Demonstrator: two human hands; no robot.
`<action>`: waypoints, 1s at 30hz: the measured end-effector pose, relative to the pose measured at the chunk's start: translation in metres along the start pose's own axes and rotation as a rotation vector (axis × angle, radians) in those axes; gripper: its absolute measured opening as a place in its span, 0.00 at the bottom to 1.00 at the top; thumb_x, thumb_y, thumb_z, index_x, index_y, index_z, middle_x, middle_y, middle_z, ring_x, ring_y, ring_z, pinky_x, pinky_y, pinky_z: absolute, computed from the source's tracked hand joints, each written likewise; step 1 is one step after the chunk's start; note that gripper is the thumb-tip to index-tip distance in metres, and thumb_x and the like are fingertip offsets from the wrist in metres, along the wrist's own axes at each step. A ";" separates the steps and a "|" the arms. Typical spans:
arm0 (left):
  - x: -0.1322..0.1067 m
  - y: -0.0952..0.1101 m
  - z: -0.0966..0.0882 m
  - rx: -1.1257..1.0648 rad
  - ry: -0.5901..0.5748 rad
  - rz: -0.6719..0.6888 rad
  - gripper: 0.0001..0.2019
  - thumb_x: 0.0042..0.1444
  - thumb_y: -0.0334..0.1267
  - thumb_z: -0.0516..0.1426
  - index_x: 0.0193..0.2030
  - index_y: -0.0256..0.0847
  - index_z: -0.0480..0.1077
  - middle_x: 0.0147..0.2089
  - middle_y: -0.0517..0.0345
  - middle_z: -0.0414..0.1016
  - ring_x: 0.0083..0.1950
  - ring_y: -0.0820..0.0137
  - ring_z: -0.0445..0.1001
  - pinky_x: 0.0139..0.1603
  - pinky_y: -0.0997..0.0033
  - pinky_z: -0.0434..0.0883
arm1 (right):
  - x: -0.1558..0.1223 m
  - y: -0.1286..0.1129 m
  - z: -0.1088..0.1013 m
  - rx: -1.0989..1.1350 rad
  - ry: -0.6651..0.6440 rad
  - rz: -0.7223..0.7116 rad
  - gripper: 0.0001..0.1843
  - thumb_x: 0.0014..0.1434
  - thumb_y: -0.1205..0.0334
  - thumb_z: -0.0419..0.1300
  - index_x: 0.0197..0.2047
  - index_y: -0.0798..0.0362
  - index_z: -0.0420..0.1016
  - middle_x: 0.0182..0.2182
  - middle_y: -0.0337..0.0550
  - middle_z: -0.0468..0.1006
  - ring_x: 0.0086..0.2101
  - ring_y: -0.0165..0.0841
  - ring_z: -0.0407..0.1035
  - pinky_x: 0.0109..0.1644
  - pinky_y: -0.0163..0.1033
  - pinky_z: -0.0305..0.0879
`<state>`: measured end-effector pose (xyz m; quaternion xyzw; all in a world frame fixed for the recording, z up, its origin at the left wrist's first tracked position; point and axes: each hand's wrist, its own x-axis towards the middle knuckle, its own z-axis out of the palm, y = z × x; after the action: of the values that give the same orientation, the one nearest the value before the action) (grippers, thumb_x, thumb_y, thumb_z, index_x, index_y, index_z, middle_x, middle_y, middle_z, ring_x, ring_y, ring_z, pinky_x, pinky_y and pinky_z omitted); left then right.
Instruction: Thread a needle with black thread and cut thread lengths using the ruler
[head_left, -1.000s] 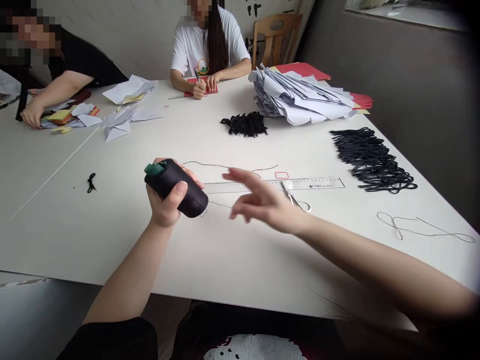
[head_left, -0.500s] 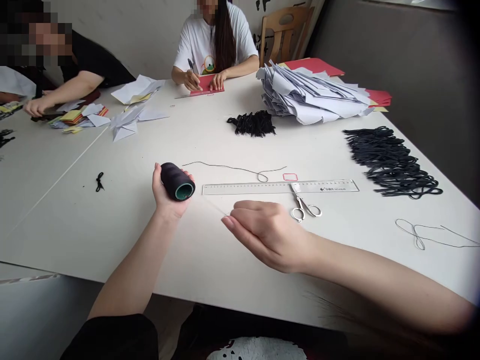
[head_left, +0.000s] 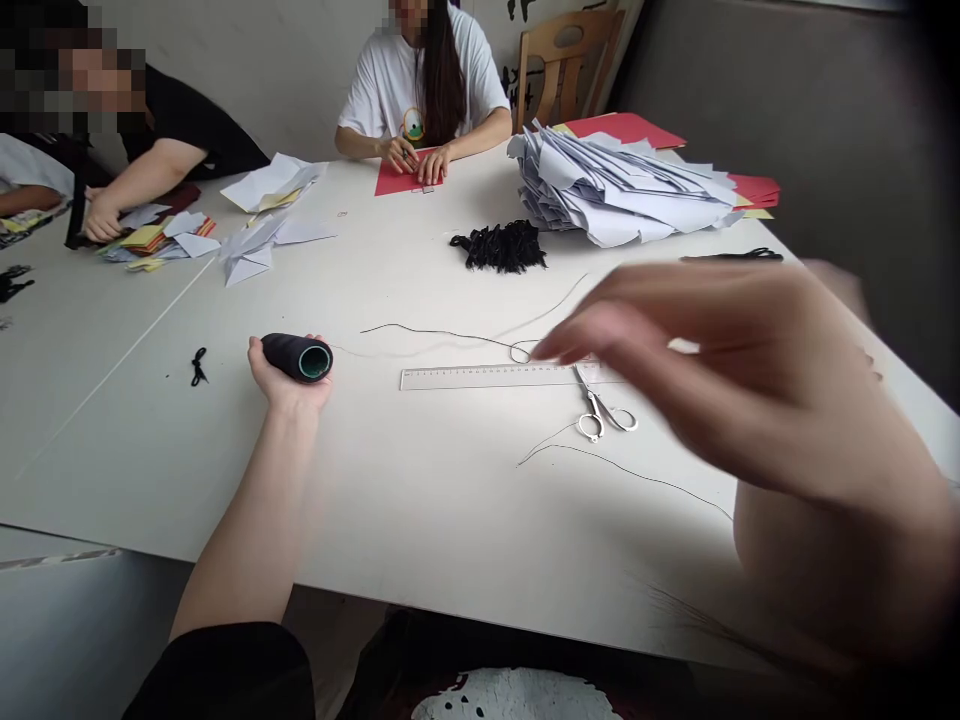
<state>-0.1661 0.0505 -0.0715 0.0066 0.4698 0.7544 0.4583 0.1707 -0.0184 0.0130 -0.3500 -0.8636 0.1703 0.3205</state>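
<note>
My left hand rests on the white table, closed round a spool of black thread that lies on its side, green core facing right. My right hand is raised close to the camera and blurred. Its fingers are pressed together, their tips over the right part of a clear ruler. A faint thread runs from the spool towards those fingertips. Small scissors lie just below the ruler.
A cut thread lies above the ruler, another one below the scissors. Behind are a black cord bundle, a heap of white paper and a wooden chair. One person handles red paper opposite; another person works at the left.
My right hand has swung up and to the right, drawing thread out from the spool. My left hand has moved left and lowered the spool to the table.
</note>
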 end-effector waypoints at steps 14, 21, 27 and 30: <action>-0.085 -0.028 0.005 0.381 -0.756 0.365 0.23 0.41 0.58 0.67 0.34 0.41 0.73 0.25 0.56 0.72 0.33 0.62 0.75 0.37 0.64 0.72 | 0.032 0.022 0.050 0.112 -0.206 0.121 0.26 0.56 0.72 0.58 0.59 0.51 0.68 0.58 0.50 0.71 0.31 0.28 0.73 0.36 0.38 0.68; -0.086 -0.031 0.002 0.375 -0.809 0.404 0.20 0.42 0.57 0.66 0.31 0.44 0.72 0.24 0.56 0.70 0.35 0.60 0.75 0.44 0.60 0.72 | 0.026 0.024 0.103 0.938 -0.522 0.078 0.43 0.57 0.73 0.56 0.71 0.51 0.43 0.65 0.58 0.60 0.43 0.29 0.76 0.44 0.36 0.74; -0.076 -0.029 0.007 0.313 -0.624 0.291 0.22 0.51 0.59 0.60 0.32 0.39 0.71 0.26 0.54 0.73 0.31 0.65 0.75 0.35 0.66 0.72 | 0.030 0.023 0.093 0.647 -0.369 0.256 0.18 0.66 0.50 0.55 0.39 0.58 0.77 0.21 0.34 0.65 0.21 0.23 0.58 0.27 0.32 0.58; -0.060 -0.025 0.010 0.234 -0.391 0.142 0.20 0.55 0.57 0.59 0.33 0.38 0.67 0.27 0.55 0.72 0.31 0.66 0.77 0.35 0.68 0.74 | 0.030 0.019 0.077 0.578 -0.221 0.126 0.18 0.68 0.54 0.55 0.34 0.58 0.77 0.18 0.31 0.59 0.20 0.22 0.51 0.27 0.31 0.53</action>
<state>-0.1099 0.0187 -0.0583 0.2387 0.4546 0.7097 0.4824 0.1120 0.0103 -0.0404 -0.2768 -0.7856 0.4652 0.2997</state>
